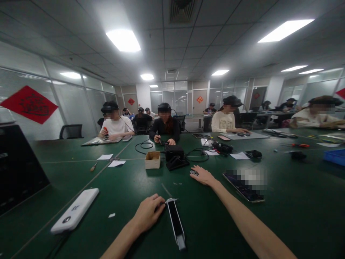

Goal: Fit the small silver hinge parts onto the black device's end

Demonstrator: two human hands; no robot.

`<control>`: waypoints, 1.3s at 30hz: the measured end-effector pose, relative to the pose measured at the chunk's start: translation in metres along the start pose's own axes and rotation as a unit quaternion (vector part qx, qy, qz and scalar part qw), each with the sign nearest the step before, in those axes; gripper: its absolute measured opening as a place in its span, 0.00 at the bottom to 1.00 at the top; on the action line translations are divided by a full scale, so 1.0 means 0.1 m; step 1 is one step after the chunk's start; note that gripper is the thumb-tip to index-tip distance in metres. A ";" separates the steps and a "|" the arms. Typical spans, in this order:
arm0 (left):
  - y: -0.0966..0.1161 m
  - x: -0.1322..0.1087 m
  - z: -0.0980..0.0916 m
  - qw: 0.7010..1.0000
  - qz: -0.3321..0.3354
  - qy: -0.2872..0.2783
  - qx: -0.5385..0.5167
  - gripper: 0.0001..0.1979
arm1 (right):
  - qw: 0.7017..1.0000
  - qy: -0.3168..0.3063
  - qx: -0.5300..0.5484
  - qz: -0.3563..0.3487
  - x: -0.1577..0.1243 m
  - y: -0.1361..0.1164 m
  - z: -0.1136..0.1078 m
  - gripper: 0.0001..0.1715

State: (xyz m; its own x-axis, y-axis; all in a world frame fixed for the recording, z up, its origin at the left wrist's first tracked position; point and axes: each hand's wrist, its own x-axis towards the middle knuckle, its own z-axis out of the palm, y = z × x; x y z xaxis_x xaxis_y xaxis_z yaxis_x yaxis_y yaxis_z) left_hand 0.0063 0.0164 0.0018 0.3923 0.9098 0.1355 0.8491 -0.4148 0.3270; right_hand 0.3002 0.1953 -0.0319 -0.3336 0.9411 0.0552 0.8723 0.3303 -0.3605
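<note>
My left hand (149, 213) rests on the green table with its fingers curled together, their tips at the upper left end of a long, narrow white-framed piece with a black inside (175, 221). What those fingertips pinch, if anything, is too small to make out. Farther off, my right hand (203, 176) reaches forward with its fingers stretched out. Under and beside its fingertips lie small grey metallic parts (193, 173). A dark flat tablet-like device (242, 187) lies right of my right forearm.
A white power bank (77, 210) with a cable lies at left, near a black panel (20, 169). Ahead stand a small cardboard box (152, 160) and a black stand (175, 158). A paintbrush (93, 167) and a blue tray (335, 157) flank them. Several people work across the table.
</note>
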 end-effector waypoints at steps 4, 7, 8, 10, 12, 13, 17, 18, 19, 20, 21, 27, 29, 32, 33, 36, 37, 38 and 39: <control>0.01 -0.01 -0.01 1.000 0.001 -0.002 0.001 0.13 | 1.000 -0.009 0.012 -0.018 -0.16 -0.11 0.00 0.39; 0.02 -0.02 -0.01 1.000 0.002 0.003 0.004 0.13 | 0.999 -0.018 0.020 -0.047 -0.33 -0.22 0.02 0.41; 0.02 -0.02 -0.01 1.000 0.003 0.003 0.005 0.13 | 0.998 -0.023 0.024 -0.054 -0.40 -0.27 0.03 0.42; 0.02 -0.01 -0.01 1.000 0.007 0.002 0.005 0.13 | 0.997 -0.033 0.030 -0.063 -0.53 -0.35 0.03 0.44; 0.01 -0.01 0.00 1.000 0.014 0.001 0.005 0.13 | 0.996 -0.039 0.035 -0.069 -0.66 -0.43 0.03 0.45; 0.00 0.00 0.00 1.000 0.016 0.002 0.005 0.13 | 0.996 -0.039 0.038 -0.074 -0.72 -0.46 0.03 0.46; -0.04 0.02 0.03 1.000 0.024 0.004 0.006 0.13 | 0.994 -0.022 0.045 -0.101 -0.84 -0.56 0.02 0.46; -0.05 0.02 0.03 1.000 0.025 0.004 0.005 0.13 | 0.994 -0.011 0.044 -0.102 -0.84 -0.56 0.01 0.45; -0.05 0.02 0.03 1.000 0.024 0.002 0.005 0.13 | 0.994 0.004 0.043 -0.098 -0.83 -0.54 0.01 0.45; -0.05 0.02 0.03 1.000 0.022 0.001 0.004 0.14 | 0.995 0.022 0.038 -0.090 -0.81 -0.50 0.01 0.44; -0.05 0.02 0.02 1.000 0.020 -0.001 0.004 0.14 | 0.996 0.041 0.032 -0.077 -0.78 -0.45 0.01 0.44; -0.02 0.00 -0.01 1.000 0.013 -0.005 -0.001 0.14 | 0.996 0.060 -0.017 0.062 -0.62 0.00 0.00 0.45; -0.02 0.00 -0.01 1.000 0.013 -0.006 -0.004 0.13 | 0.997 0.039 -0.023 0.062 -0.61 0.06 0.01 0.42; -0.02 0.00 -0.02 1.000 0.013 -0.008 -0.009 0.13 | 0.998 0.053 -0.040 0.023 -0.63 0.04 0.02 0.35; -0.02 0.00 -0.02 1.000 0.013 -0.008 -0.009 0.13 | 0.997 0.067 -0.043 0.013 -0.64 0.02 0.03 0.31; -0.03 0.00 -0.01 1.000 0.011 -0.007 -0.008 0.13 | 0.994 0.102 -0.042 -0.003 -0.68 -0.03 0.04 0.25; -0.03 0.00 -0.01 1.000 0.011 -0.007 -0.009 0.13 | 0.993 0.108 -0.040 -0.004 -0.69 -0.04 0.04 0.24; -0.04 0.00 -0.01 1.000 0.012 -0.007 -0.009 0.13 | 0.993 0.111 -0.039 -0.005 -0.70 -0.05 0.03 0.23; -0.04 0.00 0.00 1.000 0.012 -0.007 -0.009 0.13 | 0.993 0.113 -0.039 -0.005 -0.70 -0.05 0.03 0.22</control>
State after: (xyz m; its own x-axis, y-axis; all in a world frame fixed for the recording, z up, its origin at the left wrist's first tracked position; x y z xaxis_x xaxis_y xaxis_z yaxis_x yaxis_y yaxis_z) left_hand 0.0027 0.0182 0.0008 0.4178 0.8992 0.1298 0.8331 -0.4362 0.3401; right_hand 0.3180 0.1276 -0.0365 -0.2615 0.9269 0.2693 0.8975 0.3362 -0.2856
